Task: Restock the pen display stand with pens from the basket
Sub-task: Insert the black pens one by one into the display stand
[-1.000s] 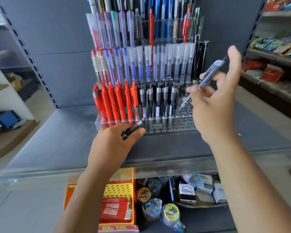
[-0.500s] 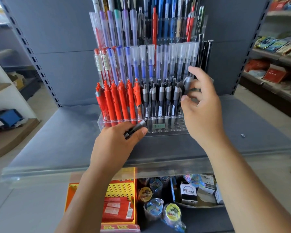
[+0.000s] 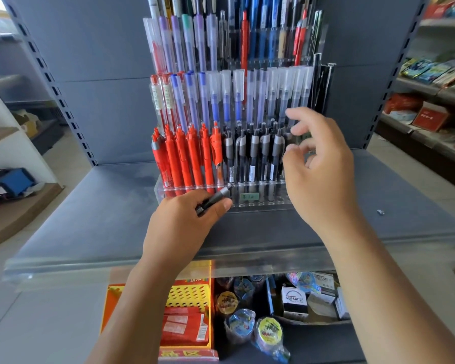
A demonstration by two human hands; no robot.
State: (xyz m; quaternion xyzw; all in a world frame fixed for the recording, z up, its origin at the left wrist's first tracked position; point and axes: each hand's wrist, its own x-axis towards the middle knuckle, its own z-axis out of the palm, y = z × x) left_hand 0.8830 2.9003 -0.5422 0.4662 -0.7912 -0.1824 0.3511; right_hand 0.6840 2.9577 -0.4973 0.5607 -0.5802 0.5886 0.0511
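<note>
Dark grey pen (image 3: pixel 216 198) pinched in left hand (image 3: pixel 184 227), tip toward front edge of pen display stand (image 3: pixel 273 199), not yet slotted. Stand sits on grey shelf (image 3: pixel 90 211). Front tier: red pens (image 3: pixel 184 158) at left, black pens (image 3: pixel 252 153) beside them. Right hand (image 3: pixel 318 177) at right end of black row, fingers loosely apart, blurred, nothing plainly gripped. Lowest front holes appear bare. Judgement: restock well along, at least this pen left. Yellow basket (image 3: pixel 192 294) below; no pens seen inside.
</note>
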